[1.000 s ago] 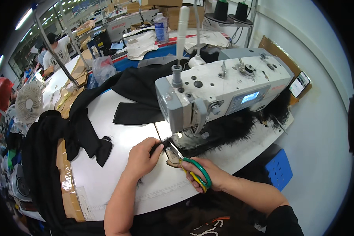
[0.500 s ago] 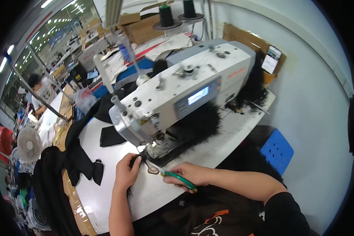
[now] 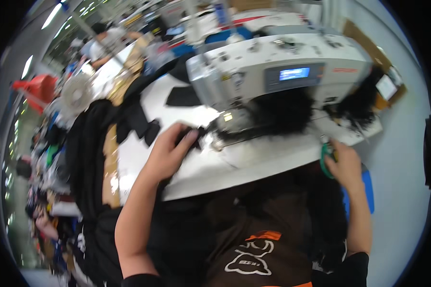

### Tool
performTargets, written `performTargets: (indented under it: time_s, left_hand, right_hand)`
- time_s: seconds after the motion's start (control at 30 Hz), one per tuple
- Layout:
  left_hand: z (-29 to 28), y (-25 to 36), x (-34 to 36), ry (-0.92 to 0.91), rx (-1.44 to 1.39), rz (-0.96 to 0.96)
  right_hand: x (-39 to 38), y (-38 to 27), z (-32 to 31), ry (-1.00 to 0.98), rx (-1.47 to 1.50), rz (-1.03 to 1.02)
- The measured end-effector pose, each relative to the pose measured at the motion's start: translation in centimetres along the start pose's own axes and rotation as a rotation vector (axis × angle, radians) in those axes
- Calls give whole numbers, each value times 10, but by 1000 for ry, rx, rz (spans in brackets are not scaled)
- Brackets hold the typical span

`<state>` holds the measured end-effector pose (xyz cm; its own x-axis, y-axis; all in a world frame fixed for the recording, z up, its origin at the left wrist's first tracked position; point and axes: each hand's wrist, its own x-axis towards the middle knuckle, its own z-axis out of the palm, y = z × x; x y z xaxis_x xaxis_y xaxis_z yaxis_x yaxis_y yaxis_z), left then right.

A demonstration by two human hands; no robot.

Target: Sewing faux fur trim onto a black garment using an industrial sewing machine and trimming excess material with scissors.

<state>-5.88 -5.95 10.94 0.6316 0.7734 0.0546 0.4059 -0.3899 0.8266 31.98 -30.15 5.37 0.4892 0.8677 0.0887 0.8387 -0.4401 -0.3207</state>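
Hands at an industrial sewing machine on a white bench. Left hand, fingers curled, pinches a black fabric piece just left of the machine's needle end; right hand, at the bench edge below the machine's right end, is closed on green-handled scissors. Risks, as judged: fingertips so near the needle could be struck if the machine runs; blind-held blades could snag the black fur trim under the machine's arm. Packages: brown cardboard boxes, blurred, behind the machine. A small blue-lit display panel sits on the machine's front.
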Motion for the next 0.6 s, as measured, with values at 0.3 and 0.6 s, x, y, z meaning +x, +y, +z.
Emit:
performTargets:
  time_s: [0.3,0.6]
  left_hand:
    - [-53,70,-17,237,88,70]
    - [81,98,-49,-206,156,200]
  right_hand:
    - [61,4,30,44,-31,-170]
    - [-28,-102,39,-703,1153,-316]
